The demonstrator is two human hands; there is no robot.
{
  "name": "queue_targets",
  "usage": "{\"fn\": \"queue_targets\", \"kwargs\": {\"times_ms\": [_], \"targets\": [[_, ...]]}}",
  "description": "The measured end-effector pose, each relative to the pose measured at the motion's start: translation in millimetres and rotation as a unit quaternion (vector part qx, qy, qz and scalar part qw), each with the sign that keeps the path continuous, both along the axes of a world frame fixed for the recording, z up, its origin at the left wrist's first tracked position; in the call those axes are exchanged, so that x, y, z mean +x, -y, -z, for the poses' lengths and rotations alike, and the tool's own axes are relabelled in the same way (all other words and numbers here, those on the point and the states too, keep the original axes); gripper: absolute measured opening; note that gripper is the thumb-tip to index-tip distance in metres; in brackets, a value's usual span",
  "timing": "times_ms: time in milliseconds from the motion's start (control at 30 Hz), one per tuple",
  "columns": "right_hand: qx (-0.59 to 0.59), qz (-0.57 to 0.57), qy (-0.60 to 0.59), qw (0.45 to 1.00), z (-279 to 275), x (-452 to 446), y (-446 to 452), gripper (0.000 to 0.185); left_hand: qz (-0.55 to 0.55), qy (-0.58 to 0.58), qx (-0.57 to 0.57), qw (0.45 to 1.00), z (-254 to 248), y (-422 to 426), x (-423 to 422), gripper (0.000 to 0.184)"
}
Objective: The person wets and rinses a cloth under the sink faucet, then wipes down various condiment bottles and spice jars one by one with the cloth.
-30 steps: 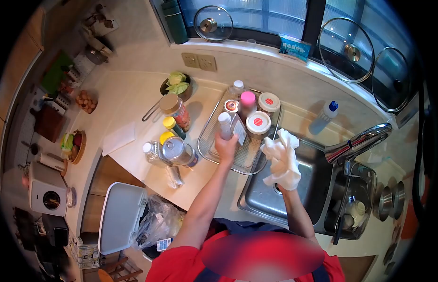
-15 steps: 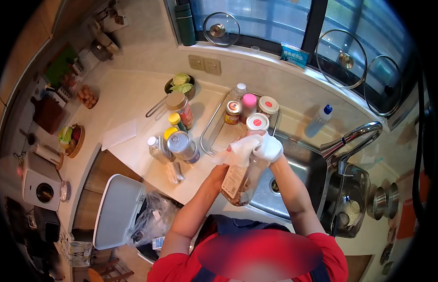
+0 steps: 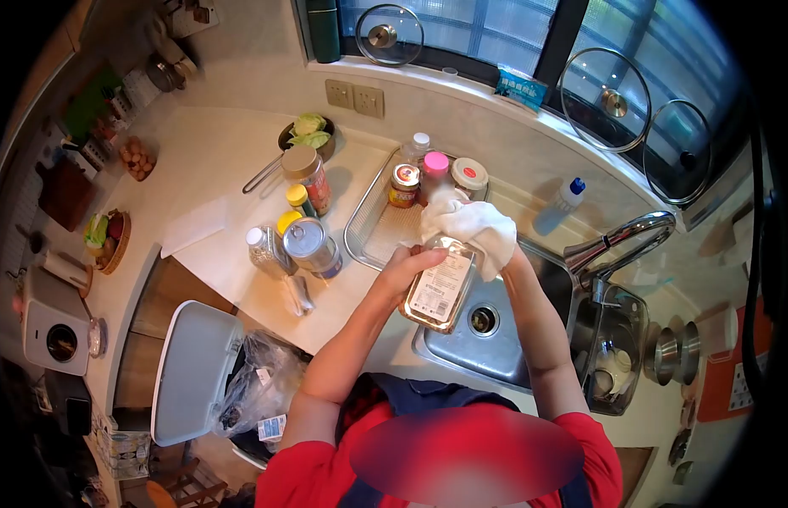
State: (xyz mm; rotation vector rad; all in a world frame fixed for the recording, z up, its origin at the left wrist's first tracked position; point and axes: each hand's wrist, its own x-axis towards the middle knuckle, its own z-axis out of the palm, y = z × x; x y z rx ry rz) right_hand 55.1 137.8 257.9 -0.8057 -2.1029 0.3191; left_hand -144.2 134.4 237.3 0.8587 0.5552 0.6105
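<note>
Labelled jar [image 3: 438,292], over the edge of the sink [image 3: 468,350], is clasped by my left grip [image 3: 408,269]; my right grip [image 3: 512,257] clutches a cloth [image 3: 477,227] at its top. I'd expect slick, rigid sides: hold mid-body.

Labelled clear bottle [image 3: 434,296], handheld: one. White cloth [image 3: 477,227]: one. Glass lids [image 3: 614,103]: three. Socket plates [image 3: 368,102]: two. Yellow-capped containers [image 3: 298,196]: two. Pink-capped bottle [image 3: 435,165]: one. Blue-capped bottle [image 3: 556,209]: one. Blue packet [image 3: 521,86]: one. Faucet [image 3: 618,239]: one. Wire basket [image 3: 385,227]: one.

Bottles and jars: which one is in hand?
The clear bottle with the white barcode label, gripped in the left hand; every other visible one is unheld.
</note>
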Motion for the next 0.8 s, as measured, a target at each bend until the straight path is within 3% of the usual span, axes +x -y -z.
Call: {"fn": "queue_targets", "kwargs": {"times_ms": [33, 67, 100, 133, 200, 267, 333, 367, 400, 433, 467, 500, 533, 600, 667, 733, 767, 800], "targets": [[-0.028, 0.025, 0.015, 0.999, -2, -1, 1, 0.022, 0.0, 0.001, -0.003, 1.0, 3, -3, 2, 0.048], [-0.056, 0.05, 0.032, 0.997, -7, -4, 2, 0.022, -0.019, -0.067, 0.073, 0.995, 5, -6, 3, 0.047], [-0.046, 0.094, 0.156, 0.982, -13, -6, 3, 0.028, -0.038, -0.135, 0.147, 0.979, 7, -8, 3, 0.047], [-0.034, 0.136, 0.278, 0.95, -15, -8, 3, 0.034, -0.039, -0.135, 0.144, 0.98, 9, -9, 4, 0.047], [-0.001, 0.132, 0.238, 0.962, 0, -5, -1, 0.033, -0.089, -0.323, 0.329, 0.883, -5, -5, 4, 0.042], [0.038, 0.131, 0.199, 0.971, -4, -4, 0, 0.032, -0.049, -0.324, 0.365, 0.872, -16, -9, -2, 0.047], [-0.018, 0.129, 0.156, 0.979, -26, -8, 12, 0.032, -0.009, -0.323, 0.399, 0.858, -10, -16, -12, 0.052], [-0.017, 0.127, 0.158, 0.979, -24, -3, 10, 0.032, 0.021, -0.133, 0.258, 0.957, 4, -22, -18, 0.063], [0.028, 0.096, 0.051, 0.994, -18, 6, 6, 0.033, 0.05, 0.067, 0.103, 0.991, 13, -27, -20, 0.073], [-0.118, 0.078, -0.162, 0.977, -5, 5, 8, 0.034, 0.05, 0.069, 0.106, 0.991, 23, -25, -19, 0.073], [-0.203, 0.052, -0.41, 0.888, 9, 4, 10, 0.035, 0.125, 0.172, -0.055, 0.976, 33, -16, -18, 0.072], [-0.201, 0.051, -0.408, 0.889, 0, -1, 10, 0.035, 0.196, 0.269, -0.212, 0.919, 35, -6, -16, 0.071], [-0.203, 0.069, -0.387, 0.897, -11, -3, 12, 0.034, 0.286, 0.328, -0.194, 0.88, 35, 2, -12, 0.078], [-0.206, 0.089, -0.367, 0.903, -24, -12, 16, 0.033, 0.278, 0.357, -0.198, 0.87, 47, 4, -4, 0.074], [-0.245, 0.039, -0.441, 0.863, -32, -19, 18, 0.035, 0.267, 0.39, -0.202, 0.857, 54, 5, 2, 0.071], [-0.272, 0.013, -0.469, 0.84, -44, -27, 19, 0.033, 0.251, 0.409, -0.285, 0.83, 54, 5, 4, 0.06], [-0.294, -0.013, -0.497, 0.816, -47, -29, 19, 0.031, 0.25, 0.41, -0.285, 0.83, 50, 9, 3, 0.06], [-0.294, -0.013, -0.497, 0.817, -44, -24, 18, 0.031, 0.142, 0.339, -0.269, 0.89, 46, 14, 1, 0.055]]}}
